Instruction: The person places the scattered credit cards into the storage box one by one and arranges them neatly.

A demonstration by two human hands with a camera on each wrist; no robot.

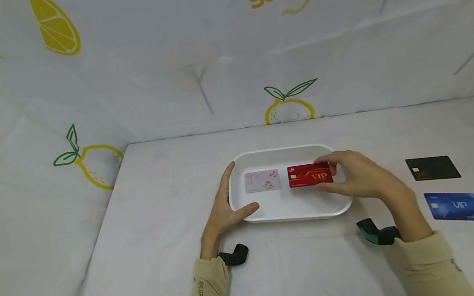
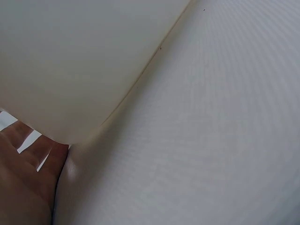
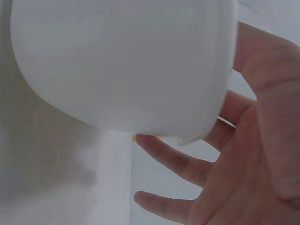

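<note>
A white tray (image 1: 296,210) sits mid-table in the head view. My left hand (image 1: 224,210) rests against its left end, thumb and index finger spread and straight; in the left wrist view the fingers (image 2: 55,161) touch the tray's outer wall. Inside the tray, my right hand (image 1: 356,174) pinches the right end of a red VIP card (image 1: 302,175) between thumb and fingers. A pale pink VIP card (image 1: 262,181) lies to its left on the tray floor. The tray wall (image 3: 126,61) hides the red card from the right wrist view.
Right of the tray, a black VIP card (image 1: 438,171) lies on the white table (image 1: 154,271). A blue VIP card (image 1: 459,210) lies nearer, beside the right forearm. Behind the table hangs a white sheet (image 1: 153,68) printed with lemons.
</note>
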